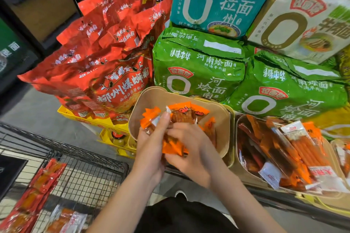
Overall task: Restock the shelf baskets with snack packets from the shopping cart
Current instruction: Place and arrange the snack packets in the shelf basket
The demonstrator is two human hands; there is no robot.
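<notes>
At far left our shopping cart [79,164] stands low beside us, its wire basket holding more red and orange snack packets [43,185] waiting their turn. Above it, red noodle bags [113,73] lean in a stack on the display.

Moving inward, our left hand [151,138] grips a bunch of small orange packets [173,145] over the tan shelf basket [151,98], thumb raised against one clear-ended wrapper. Our right hand [191,149] curls round the same bunch from the other side, so both hands are holding packets at the basket's near rim.

We judge the risk is spillage: the bunch is loose and sits right at the rim, so a careless release could drop packets between basket and cart. The wrappers look slick and glossy, orange with a small red mark, brown strips showing through the clear parts.

To the right, a second basket [239,125] already holds longer packets [295,147], and green noodle packs [198,66] rise behind.
</notes>
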